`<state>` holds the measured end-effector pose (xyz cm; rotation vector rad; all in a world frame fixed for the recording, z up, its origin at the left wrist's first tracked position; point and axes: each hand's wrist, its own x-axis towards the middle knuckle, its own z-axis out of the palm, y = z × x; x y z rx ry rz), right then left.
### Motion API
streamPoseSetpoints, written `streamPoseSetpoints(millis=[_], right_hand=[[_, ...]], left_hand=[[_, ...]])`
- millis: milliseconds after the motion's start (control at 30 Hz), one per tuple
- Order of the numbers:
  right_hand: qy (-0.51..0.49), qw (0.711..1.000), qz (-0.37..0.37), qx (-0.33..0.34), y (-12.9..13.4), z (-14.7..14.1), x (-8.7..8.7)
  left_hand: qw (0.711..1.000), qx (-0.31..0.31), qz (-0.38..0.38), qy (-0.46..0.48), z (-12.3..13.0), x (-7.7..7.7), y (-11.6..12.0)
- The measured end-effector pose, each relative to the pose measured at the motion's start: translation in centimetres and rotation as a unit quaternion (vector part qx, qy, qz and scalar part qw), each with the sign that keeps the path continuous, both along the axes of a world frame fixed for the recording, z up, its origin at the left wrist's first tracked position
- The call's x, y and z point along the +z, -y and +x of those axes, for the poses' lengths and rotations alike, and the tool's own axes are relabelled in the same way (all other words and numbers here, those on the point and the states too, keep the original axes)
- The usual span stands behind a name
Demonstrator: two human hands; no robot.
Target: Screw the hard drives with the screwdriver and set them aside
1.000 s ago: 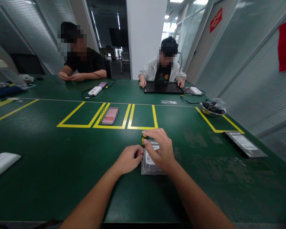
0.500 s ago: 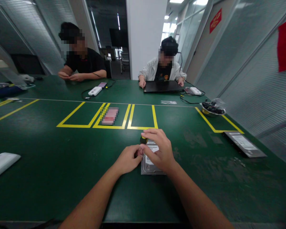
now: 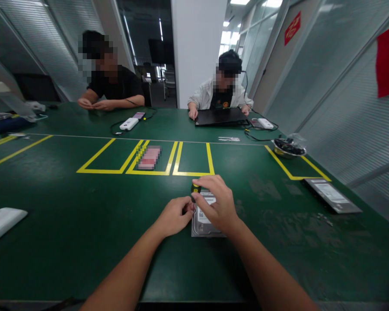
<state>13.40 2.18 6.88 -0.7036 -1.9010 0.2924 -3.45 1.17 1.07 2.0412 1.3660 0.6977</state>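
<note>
A hard drive [image 3: 203, 227] lies flat on the green table in front of me, its label side up. My right hand [image 3: 221, 201] is over it, thumb and fingers closed round the black and yellow handle of a small screwdriver [image 3: 196, 189]. The screwdriver stands roughly upright at the drive's left edge, its thin shaft pointing down. My left hand [image 3: 177, 216] is closed beside that edge, fingertips pinched close to the shaft. What those fingertips hold is hidden. Part of the drive is covered by my right hand.
Another hard drive [image 3: 333, 195] lies at the right, with small bits [image 3: 325, 219] near it. Behind it stands a bowl of dark parts [image 3: 289, 147]. A pink phone [image 3: 150, 158] lies within yellow tape. A co-worker opposite holds a black panel [image 3: 222, 117]; another person sits at the left.
The screwdriver handle has turned in my right hand's fingers, showing more yellow. Both hands stay almost in place, and the drive has not moved.
</note>
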Motion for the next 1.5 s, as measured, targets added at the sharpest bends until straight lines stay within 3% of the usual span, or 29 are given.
streamPoseSetpoints(millis=[100, 267, 433, 600, 800, 967, 1100, 1267, 1500], right_hand=[[0.015, 0.999, -0.003, 0.03, 0.02, 0.05, 0.12], [0.008, 1.0, 0.002, -0.014, -0.08, 0.04, -0.02], [0.022, 1.0, 0.003, 0.022, -0.09, 0.08, 0.08], [0.008, 1.0, 0.002, -0.005, -0.06, 0.12, -0.04], [0.013, 1.0, 0.004, 0.025, -0.1, 0.07, -0.16], [0.003, 1.0, 0.0, -0.013, -0.1, -0.02, -0.22], [0.014, 1.0, 0.002, 0.026, -0.06, 0.0, -0.1], [0.002, 1.0, 0.003, -0.002, -0.06, -0.01, -0.16], [0.004, 1.0, 0.005, 0.008, 0.0, -0.04, -0.27]], left_hand=[[1.0, -0.002, 0.001, -0.004, -0.03, -0.08, -0.04], [1.0, -0.001, 0.01, 0.0, -0.08, -0.18, -0.06], [1.0, -0.01, 0.01, 0.009, -0.11, -0.35, -0.1], [1.0, 0.0, 0.008, 0.007, -0.09, -0.38, -0.12], [1.0, 0.001, 0.007, 0.01, -0.07, -0.42, -0.09], [1.0, 0.001, 0.008, 0.006, -0.11, -0.6, -0.13], [1.0, -0.004, 0.007, 0.004, -0.13, -0.52, -0.15], [1.0, 0.003, 0.004, 0.0, -0.08, -0.26, -0.07], [1.0, -0.003, 0.011, 0.005, -0.06, -0.42, -0.14]])
